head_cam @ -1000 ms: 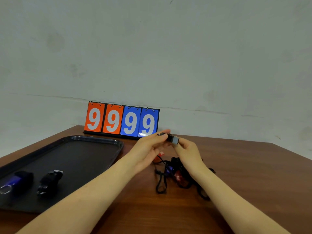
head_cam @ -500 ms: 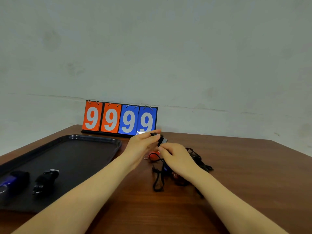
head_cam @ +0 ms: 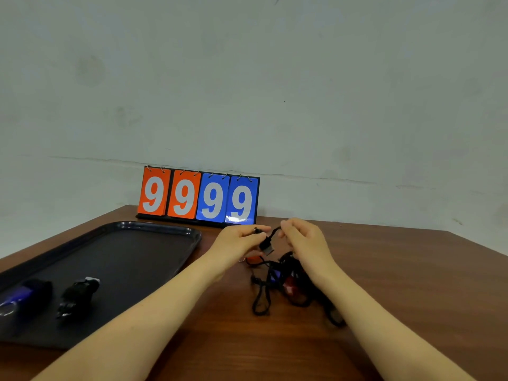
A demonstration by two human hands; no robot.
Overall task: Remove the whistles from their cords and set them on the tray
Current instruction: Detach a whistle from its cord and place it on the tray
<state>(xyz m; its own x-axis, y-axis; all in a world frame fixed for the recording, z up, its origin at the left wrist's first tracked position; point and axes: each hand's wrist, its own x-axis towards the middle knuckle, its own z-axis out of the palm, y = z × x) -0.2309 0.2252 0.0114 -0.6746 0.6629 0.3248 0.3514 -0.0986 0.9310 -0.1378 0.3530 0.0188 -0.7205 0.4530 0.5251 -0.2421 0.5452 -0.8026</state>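
- The hands have moved apart; a short cord [head_cam: 272,234] now shows between them.
- Left hand [head_cam: 238,242] pinches the whistle [head_cam: 266,245], partly hidden.
- Right hand [head_cam: 303,237] pinches the cord.
- Tray [head_cam: 154,229] lies well left of the grip.

Two bare forearms reach forward from the bottom edge and converge at centre. The left hand [head_cam: 238,241] has its fingers curled, thumb and fingertips pinching. The right hand [head_cam: 305,241] faces it, just beside, knuckles up, fingers curled in a pinch.
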